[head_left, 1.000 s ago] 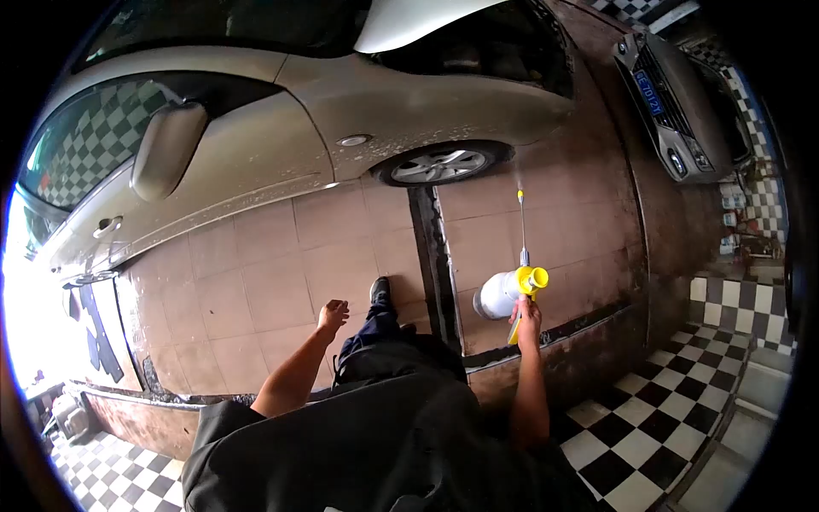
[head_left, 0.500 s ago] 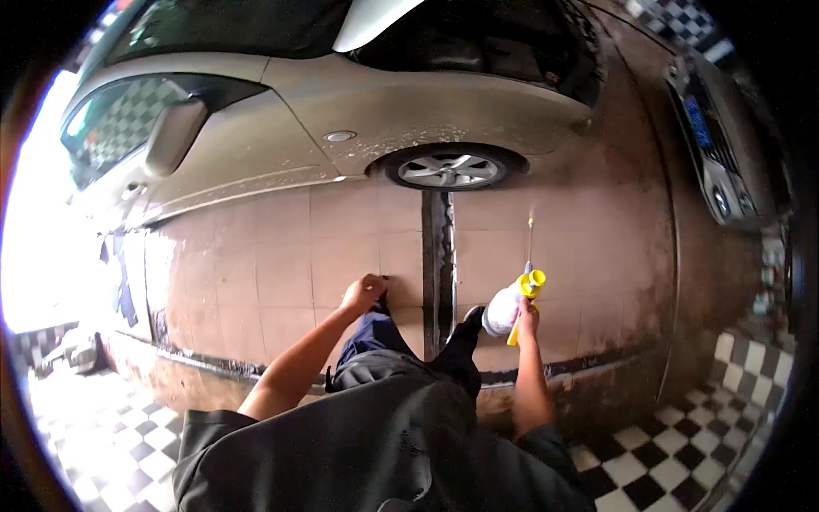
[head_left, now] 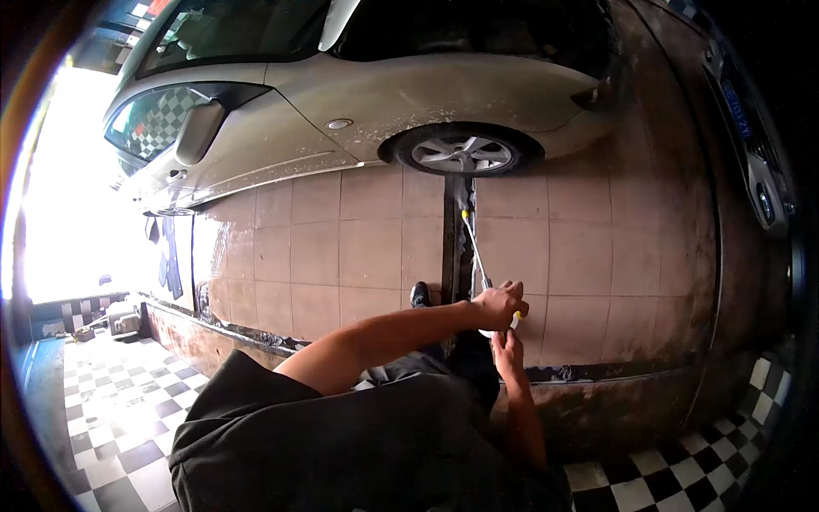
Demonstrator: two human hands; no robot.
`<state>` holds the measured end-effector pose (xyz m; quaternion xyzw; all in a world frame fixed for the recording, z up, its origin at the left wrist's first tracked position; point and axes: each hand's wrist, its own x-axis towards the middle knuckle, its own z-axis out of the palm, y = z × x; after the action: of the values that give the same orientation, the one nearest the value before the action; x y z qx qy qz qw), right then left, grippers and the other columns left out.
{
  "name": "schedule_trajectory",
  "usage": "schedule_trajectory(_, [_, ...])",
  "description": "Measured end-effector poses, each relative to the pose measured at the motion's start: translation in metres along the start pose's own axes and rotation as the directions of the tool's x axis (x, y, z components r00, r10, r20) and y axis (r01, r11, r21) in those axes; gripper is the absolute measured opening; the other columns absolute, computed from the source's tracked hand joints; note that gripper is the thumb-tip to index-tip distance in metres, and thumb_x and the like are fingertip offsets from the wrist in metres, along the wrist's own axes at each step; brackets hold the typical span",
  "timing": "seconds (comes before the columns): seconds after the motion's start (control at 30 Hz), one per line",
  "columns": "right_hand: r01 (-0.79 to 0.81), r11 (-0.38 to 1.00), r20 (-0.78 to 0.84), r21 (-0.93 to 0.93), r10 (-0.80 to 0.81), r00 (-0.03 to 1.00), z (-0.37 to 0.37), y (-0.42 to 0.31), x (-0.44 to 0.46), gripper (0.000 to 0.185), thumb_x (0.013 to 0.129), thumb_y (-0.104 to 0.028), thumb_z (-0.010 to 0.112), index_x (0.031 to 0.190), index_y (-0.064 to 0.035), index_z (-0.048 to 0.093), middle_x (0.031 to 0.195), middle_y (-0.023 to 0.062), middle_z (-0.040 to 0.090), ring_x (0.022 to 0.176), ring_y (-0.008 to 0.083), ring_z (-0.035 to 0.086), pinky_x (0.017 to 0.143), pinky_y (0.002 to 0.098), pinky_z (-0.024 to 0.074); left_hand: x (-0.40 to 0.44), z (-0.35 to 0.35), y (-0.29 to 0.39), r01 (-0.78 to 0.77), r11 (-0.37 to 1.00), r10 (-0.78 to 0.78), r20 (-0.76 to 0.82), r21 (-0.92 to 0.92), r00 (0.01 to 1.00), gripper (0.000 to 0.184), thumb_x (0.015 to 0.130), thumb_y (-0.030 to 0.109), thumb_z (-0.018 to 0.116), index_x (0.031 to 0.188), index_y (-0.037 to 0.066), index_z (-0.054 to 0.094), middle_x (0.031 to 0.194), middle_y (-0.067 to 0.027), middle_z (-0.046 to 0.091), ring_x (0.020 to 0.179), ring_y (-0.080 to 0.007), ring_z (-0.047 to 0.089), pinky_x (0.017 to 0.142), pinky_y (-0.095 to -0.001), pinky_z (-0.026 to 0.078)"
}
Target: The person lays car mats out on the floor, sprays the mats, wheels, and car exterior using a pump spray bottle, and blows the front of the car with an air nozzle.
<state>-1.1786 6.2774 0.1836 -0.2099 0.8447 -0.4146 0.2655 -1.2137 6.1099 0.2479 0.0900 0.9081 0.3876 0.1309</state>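
Note:
A white and yellow pump sprayer [head_left: 477,254] is in front of my body, its long thin wand and yellow nozzle [head_left: 465,215] pointing away toward the car's front wheel [head_left: 461,157]. My right hand [head_left: 509,350] is closed around its handle. My left hand [head_left: 502,305] is closed over the sprayer's top and hides most of it. Only slivers of the white bottle and the yellow handle show between the two hands. The silver-beige car [head_left: 392,98] stands side-on beyond, with foam specks above the wheel arch.
A dark drain strip [head_left: 459,239] crosses the brown floor tiles [head_left: 580,256] toward the wheel. Another car [head_left: 751,141] is at the far right. A small machine [head_left: 124,318] sits on the checkered floor [head_left: 128,410] at left. The raised edge of the tiled area runs close to me.
My left hand has swung right from beside my leg onto the sprayer's top. The sprayer and my right hand have moved left, and the wand now points at the wheel.

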Motion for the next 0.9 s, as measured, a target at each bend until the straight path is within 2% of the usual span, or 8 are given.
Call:
schedule_trajectory(0.1, [-0.086, 0.994, 0.025, -0.064, 0.088, 0.996, 0.006, 0.013, -0.009, 0.031, 0.084, -0.031, 0.051, 0.084, 0.0002, 0.050, 0.071, 0.0211, 0.056, 0.066, 0.0399, 0.054, 0.059, 0.0443, 0.0429, -0.011, 0.009, 0.004, -0.010, 1.000, 0.010, -0.021, -0.008, 1.000, 0.021, 0.062, 0.010, 0.063, 0.083, 0.012, 0.063, 0.095, -0.0120, 0.045, 0.096, -0.0310, 0.047, 0.072, -0.0375, 0.048])
schedule_trajectory(0.27, [-0.208, 0.978, 0.148, -0.028, 0.209, 0.967, 0.022, 0.046, -0.013, 0.045, 0.082, -0.043, 0.050, 0.091, 0.0008, 0.051, 0.076, 0.0234, 0.057, 0.070, 0.0402, 0.055, 0.061, 0.0459, 0.0434, -0.041, 0.000, 0.005, 0.037, 0.999, -0.038, -0.138, -0.010, 0.990, 0.015, 0.065, 0.011, 0.060, 0.080, 0.009, 0.062, 0.088, -0.0120, 0.045, 0.089, -0.0285, 0.047, 0.069, -0.0351, 0.048])
schedule_trajectory(0.37, [-0.403, 0.914, 0.173, 0.047, 0.390, 0.905, 0.027, 0.067, -0.006, 0.043, 0.082, -0.042, 0.051, 0.088, 0.0008, 0.052, 0.080, 0.0217, 0.059, 0.077, 0.0369, 0.057, 0.065, 0.0437, 0.0432, -0.054, -0.075, 0.021, -0.009, 0.999, 0.001, -0.250, -0.033, 0.968, 0.014, 0.066, 0.010, 0.059, 0.079, 0.008, 0.062, 0.088, -0.0126, 0.045, 0.089, -0.0274, 0.048, 0.069, -0.0343, 0.047])
schedule_trajectory(0.43, [-0.384, 0.923, 0.172, -0.010, 0.380, 0.909, 0.028, 0.046, -0.002, 0.043, 0.082, -0.042, 0.051, 0.089, 0.0005, 0.053, 0.082, 0.0226, 0.059, 0.079, 0.0380, 0.056, 0.067, 0.0440, 0.0431, -0.062, -0.075, -0.002, 0.011, 1.000, -0.012, -0.211, -0.006, 0.977, 0.018, 0.067, 0.010, 0.057, 0.085, 0.008, 0.061, 0.088, -0.0128, 0.046, 0.089, -0.0263, 0.049, 0.070, -0.0338, 0.047])
schedule_trajectory(0.5, [-0.147, 0.989, -0.036, -0.018, 0.146, 0.989, 0.053, 0.056, 0.001, 0.035, 0.084, -0.034, 0.054, 0.073, -0.0014, 0.049, 0.057, 0.0049, 0.052, 0.049, 0.0153, 0.049, 0.047, 0.0293, 0.0402, -0.071, -0.067, -0.024, 0.153, 0.980, -0.177, -0.204, -0.129, 0.963, 0.020, 0.069, 0.008, 0.055, 0.089, 0.008, 0.059, 0.090, -0.0135, 0.047, 0.090, -0.0259, 0.049, 0.072, -0.0344, 0.047])
schedule_trajectory(0.53, [-0.078, 0.990, -0.064, -0.117, 0.071, 0.995, 0.062, 0.059, 0.002, 0.035, 0.084, -0.034, 0.054, 0.073, -0.0015, 0.049, 0.057, 0.0048, 0.052, 0.049, 0.0146, 0.049, 0.046, 0.0291, 0.0397, -0.071, -0.063, -0.032, 0.149, 0.980, -0.176, -0.212, -0.133, 0.961, 0.020, 0.069, 0.008, 0.055, 0.089, 0.008, 0.059, 0.090, -0.0135, 0.047, 0.090, -0.0259, 0.049, 0.072, -0.0344, 0.047])
schedule_trajectory(0.7, [-0.109, 0.988, -0.018, 0.108, 0.112, 0.994, 0.093, 0.027, -0.001, 0.030, 0.085, -0.028, 0.055, 0.066, -0.0057, 0.045, 0.054, -0.0015, 0.044, 0.045, 0.0074, 0.040, 0.042, 0.0228, 0.0334, -0.074, -0.034, -0.053, 0.143, 0.983, -0.166, -0.220, -0.119, 0.961, 0.020, 0.073, 0.012, 0.051, 0.092, 0.006, 0.052, 0.092, -0.0134, 0.046, 0.091, -0.0308, 0.050, 0.070, -0.0380, 0.047])
schedule_trajectory(0.9, [0.134, 0.982, -0.064, -0.130, -0.143, 0.988, 0.087, -0.007, 0.022, 0.032, 0.085, -0.031, 0.052, 0.070, -0.0030, 0.047, 0.054, 0.0059, 0.049, 0.048, 0.0189, 0.050, 0.047, 0.0317, 0.0389, -0.083, -0.032, -0.060, 0.157, 0.984, -0.176, -0.487, -0.080, 0.855, 0.024, 0.072, 0.016, 0.056, 0.093, 0.006, 0.051, 0.089, -0.0124, 0.045, 0.088, -0.0296, 0.047, 0.072, -0.0377, 0.044])
